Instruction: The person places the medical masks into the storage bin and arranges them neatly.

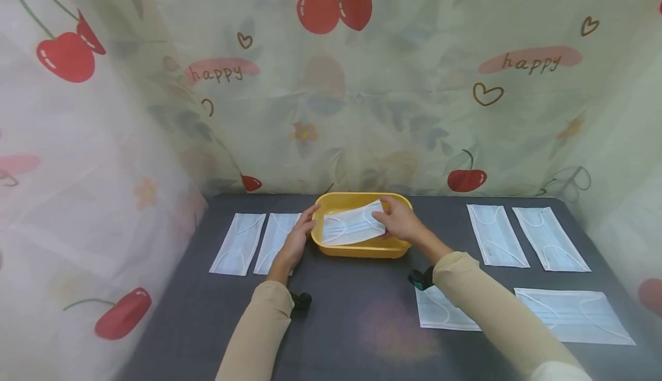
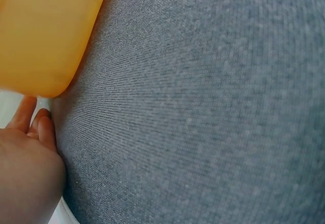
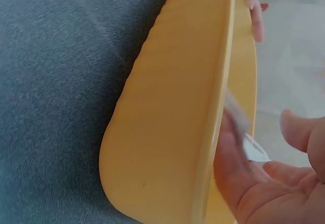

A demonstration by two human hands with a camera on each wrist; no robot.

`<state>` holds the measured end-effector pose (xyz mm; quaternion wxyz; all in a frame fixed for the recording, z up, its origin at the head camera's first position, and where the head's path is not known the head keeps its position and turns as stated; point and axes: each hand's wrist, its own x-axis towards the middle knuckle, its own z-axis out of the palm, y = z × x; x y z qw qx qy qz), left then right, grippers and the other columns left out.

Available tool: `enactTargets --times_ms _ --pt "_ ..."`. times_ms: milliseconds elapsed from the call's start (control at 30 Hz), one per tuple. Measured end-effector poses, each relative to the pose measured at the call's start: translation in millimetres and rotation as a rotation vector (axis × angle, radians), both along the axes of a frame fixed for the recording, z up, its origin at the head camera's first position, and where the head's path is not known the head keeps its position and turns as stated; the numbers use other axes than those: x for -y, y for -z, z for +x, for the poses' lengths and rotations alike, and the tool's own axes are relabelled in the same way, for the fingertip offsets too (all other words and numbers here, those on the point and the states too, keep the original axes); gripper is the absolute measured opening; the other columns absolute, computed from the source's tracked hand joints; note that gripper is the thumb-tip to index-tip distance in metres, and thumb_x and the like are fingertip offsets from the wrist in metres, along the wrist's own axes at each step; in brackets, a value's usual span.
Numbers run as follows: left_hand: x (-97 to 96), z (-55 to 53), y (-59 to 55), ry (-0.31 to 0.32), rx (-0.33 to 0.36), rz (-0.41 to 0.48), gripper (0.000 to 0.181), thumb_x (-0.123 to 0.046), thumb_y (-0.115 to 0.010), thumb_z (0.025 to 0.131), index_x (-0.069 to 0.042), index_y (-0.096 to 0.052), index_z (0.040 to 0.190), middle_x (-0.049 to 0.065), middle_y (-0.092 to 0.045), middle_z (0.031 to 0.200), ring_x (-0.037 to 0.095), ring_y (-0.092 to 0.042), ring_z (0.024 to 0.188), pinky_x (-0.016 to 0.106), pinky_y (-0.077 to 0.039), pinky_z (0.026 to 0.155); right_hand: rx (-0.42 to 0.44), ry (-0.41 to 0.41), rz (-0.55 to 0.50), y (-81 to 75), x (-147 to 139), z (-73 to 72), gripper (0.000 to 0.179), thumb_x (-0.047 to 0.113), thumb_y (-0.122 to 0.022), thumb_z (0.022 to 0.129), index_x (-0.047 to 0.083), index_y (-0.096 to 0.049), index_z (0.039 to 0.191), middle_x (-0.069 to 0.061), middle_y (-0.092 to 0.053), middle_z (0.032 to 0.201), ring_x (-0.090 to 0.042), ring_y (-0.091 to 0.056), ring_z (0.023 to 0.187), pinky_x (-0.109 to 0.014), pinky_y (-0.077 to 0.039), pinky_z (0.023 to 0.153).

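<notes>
A yellow plastic basin (image 1: 362,251) stands at the back middle of the table. A pale blue pleated face mask (image 1: 351,226) with white ear loops lies slanted within it. My right hand (image 1: 400,220) reaches over the basin's right end and holds the mask's right end. In the right wrist view its lower fingers (image 3: 231,158) are behind the basin wall, close by the mask's edge, with the thumb raised above them. My left hand (image 1: 296,240) rests its extended fingers on the basin's left end; in the left wrist view its fingertips touch the underside of that corner.
Two face masks lie to the left, one (image 1: 238,244) fully seen, the other (image 1: 274,240) partly behind my left hand. Several more lie at right: two upright ones (image 1: 497,236) (image 1: 551,238), a wide one (image 1: 574,315), and one (image 1: 445,309) under my right forearm. A printed curtain (image 1: 414,111) surrounds the dark table.
</notes>
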<state>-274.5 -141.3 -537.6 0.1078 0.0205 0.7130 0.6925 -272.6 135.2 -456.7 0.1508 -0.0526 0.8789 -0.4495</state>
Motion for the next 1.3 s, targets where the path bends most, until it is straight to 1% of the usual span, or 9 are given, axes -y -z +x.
enactTargets --times_ms 67,133,200,300,400,700,833,1100,1300 --pt "-1.0 -0.6 0.0 -0.008 0.004 -0.012 0.05 -0.021 -0.035 0.107 -0.025 -0.039 0.157 0.002 -0.025 0.17 0.025 -0.022 0.158 0.051 -0.013 0.13 -0.002 -0.032 0.062 -0.4 -2 0.8 0.071 0.031 -0.057 0.104 0.002 -0.024 0.16 -0.028 -0.057 0.14 -0.031 -0.069 0.102 -0.041 -0.062 0.086" --pt "-1.6 -0.8 0.1 -0.014 0.003 -0.019 0.05 -0.022 -0.034 0.106 -0.025 -0.039 0.156 0.002 -0.025 0.17 0.025 -0.022 0.158 0.051 -0.012 0.13 -0.006 -0.063 0.119 -0.4 -2 1.0 0.075 0.037 -0.055 0.105 0.001 -0.021 0.161 -0.027 -0.05 0.149 -0.036 -0.063 0.121 -0.046 -0.056 0.101" --pt "-1.8 -0.7 0.2 -0.017 -0.001 -0.018 0.051 -0.021 -0.034 0.106 -0.024 -0.039 0.157 0.003 -0.025 0.17 0.025 -0.021 0.158 0.051 -0.012 0.13 -0.011 -0.093 0.149 -0.3 -2 1.7 0.079 0.041 -0.053 0.105 -0.001 -0.018 0.161 -0.028 -0.042 0.157 -0.04 -0.051 0.138 -0.052 -0.044 0.115" --pt "-2.4 0.4 0.0 -0.016 0.001 -0.015 0.051 -0.02 -0.033 0.106 -0.023 -0.039 0.157 0.003 -0.025 0.17 0.026 -0.022 0.158 0.051 -0.013 0.13 -0.007 -0.115 0.175 -0.3 -2 3.7 0.083 0.047 -0.05 0.104 -0.003 -0.015 0.161 -0.026 -0.028 0.166 -0.042 -0.032 0.152 -0.056 -0.027 0.125" --pt "-3.0 1.0 -1.3 -0.016 0.004 -0.015 0.051 -0.019 -0.034 0.106 -0.023 -0.039 0.157 0.005 -0.026 0.169 0.027 -0.024 0.157 0.051 -0.014 0.13 -0.009 -0.126 0.187 -0.3 0 5.3 0.085 0.051 -0.049 0.104 -0.001 -0.014 0.162 -0.024 -0.024 0.168 -0.042 -0.027 0.155 -0.056 -0.023 0.126" --pt "-2.9 0.1 -1.3 -0.014 0.003 0.003 0.051 -0.019 -0.035 0.106 -0.022 -0.039 0.157 0.008 -0.028 0.168 0.029 -0.027 0.155 0.052 -0.016 0.129 -0.067 -0.164 0.187 0.6 2 11.3 0.084 0.053 -0.049 0.103 0.002 -0.018 0.162 -0.021 -0.025 0.168 -0.041 -0.026 0.155 -0.058 -0.021 0.127" --pt "-2.1 -0.1 0.0 -0.017 0.003 -0.005 0.051 -0.021 -0.035 0.106 -0.023 -0.039 0.157 0.007 -0.029 0.167 0.028 -0.028 0.155 0.052 -0.016 0.129 -0.118 -0.18 0.199 -0.6 1 14.1 0.085 0.056 -0.049 0.102 0.006 -0.017 0.163 -0.019 -0.022 0.169 -0.041 -0.024 0.156 -0.06 -0.02 0.126" --pt "-3.2 0.9 0.0 -0.01 -0.002 -0.017 0.052 -0.019 -0.035 0.105 -0.023 -0.039 0.157 0.006 -0.026 0.169 0.028 -0.025 0.156 0.053 -0.014 0.13 -0.272 -0.173 0.424 -3.8 -3 22.5 0.084 0.063 -0.046 0.1 0.015 -0.021 0.164 -0.019 -0.01 0.172 -0.042 -0.014 0.158 -0.065 -0.022 0.124" --pt "-3.4 2.1 -1.1 -0.02 -0.002 -0.024 0.052 -0.02 -0.034 0.105 -0.024 -0.039 0.157 0.005 -0.025 0.17 0.028 -0.024 0.157 0.054 -0.014 0.13 -0.393 -0.177 0.581 2.8 -7 25.7 0.082 0.065 -0.046 0.099 0.019 -0.024 0.163 -0.02 -0.014 0.171 -0.048 -0.011 0.157 -0.067 -0.018 0.124"
